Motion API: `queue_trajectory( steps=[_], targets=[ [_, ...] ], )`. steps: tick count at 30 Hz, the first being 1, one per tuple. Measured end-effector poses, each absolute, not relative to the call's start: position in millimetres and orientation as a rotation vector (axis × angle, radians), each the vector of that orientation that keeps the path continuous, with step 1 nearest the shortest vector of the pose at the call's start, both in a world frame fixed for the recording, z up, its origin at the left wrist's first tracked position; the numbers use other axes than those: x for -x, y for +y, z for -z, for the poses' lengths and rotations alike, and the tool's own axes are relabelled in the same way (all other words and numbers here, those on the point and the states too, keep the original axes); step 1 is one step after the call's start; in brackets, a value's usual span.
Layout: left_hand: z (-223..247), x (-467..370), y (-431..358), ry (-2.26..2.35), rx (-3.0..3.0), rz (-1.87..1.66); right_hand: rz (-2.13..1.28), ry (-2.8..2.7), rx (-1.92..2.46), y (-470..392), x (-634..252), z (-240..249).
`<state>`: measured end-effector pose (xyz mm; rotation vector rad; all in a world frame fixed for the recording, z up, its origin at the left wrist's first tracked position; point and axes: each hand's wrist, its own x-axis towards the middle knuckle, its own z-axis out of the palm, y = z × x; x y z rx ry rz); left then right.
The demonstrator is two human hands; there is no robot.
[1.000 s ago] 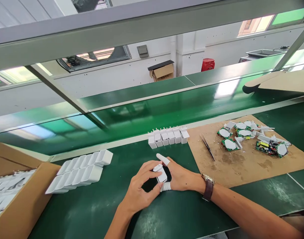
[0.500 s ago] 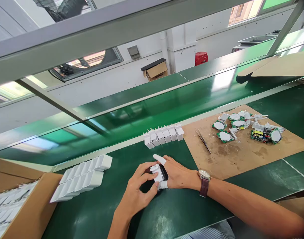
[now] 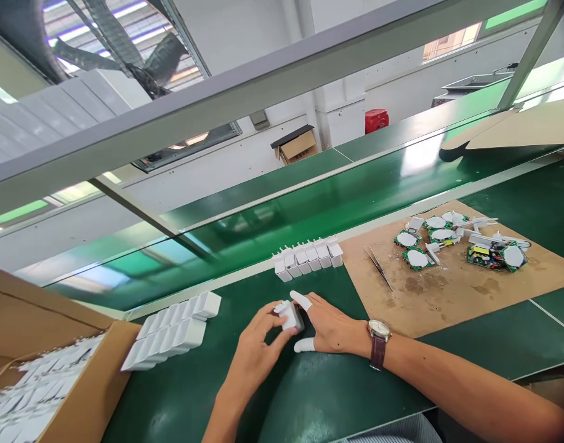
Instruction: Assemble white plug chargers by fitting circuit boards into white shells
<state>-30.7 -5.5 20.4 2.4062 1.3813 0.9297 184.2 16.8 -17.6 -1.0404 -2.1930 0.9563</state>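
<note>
White, boxy and smooth, the plastic charger shell (image 3: 290, 316) sits between our hands above the green desk (image 3: 310, 394). Our left hand (image 3: 257, 347) pinches it; our right hand (image 3: 330, 326), fingertips capped white, steadies it.

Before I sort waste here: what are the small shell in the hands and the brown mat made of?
The white charger shell, held by both the left hand and right hand, looks like smooth moulded plastic with a slight sheen. The brown mat looks like matte, stained fibreboard or cardboard.
</note>
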Motion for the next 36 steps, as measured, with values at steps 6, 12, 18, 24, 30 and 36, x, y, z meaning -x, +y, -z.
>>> queue_trajectory(
  steps=[6, 12, 18, 24, 30, 36],
  targets=[
    [-20, 64, 70, 1.691, -2.142, -0.938, -0.869, -2.233, 1.010, 12, -189, 17],
    [-13, 59, 108, 1.645, -2.101, -0.913, -0.787, -2.297, 1.001, 11, -190, 16],
    [-10, 55, 95, 1.604, -2.139, -0.876, -0.746, -2.304, 0.976, 10, -191, 19],
    [-26, 107, 62, 2.015, -2.157, -1.012, -0.717, -2.306, 0.932, 12, -191, 26],
    [-26, 148, 43, 2.655, -2.179, -0.605, -0.693, -2.349, 0.959, 13, -190, 22],
    [-6, 98, 34, 1.947, -2.515, -0.757, -0.602, -2.416, 0.957, 15, -189, 16]
  ],
)
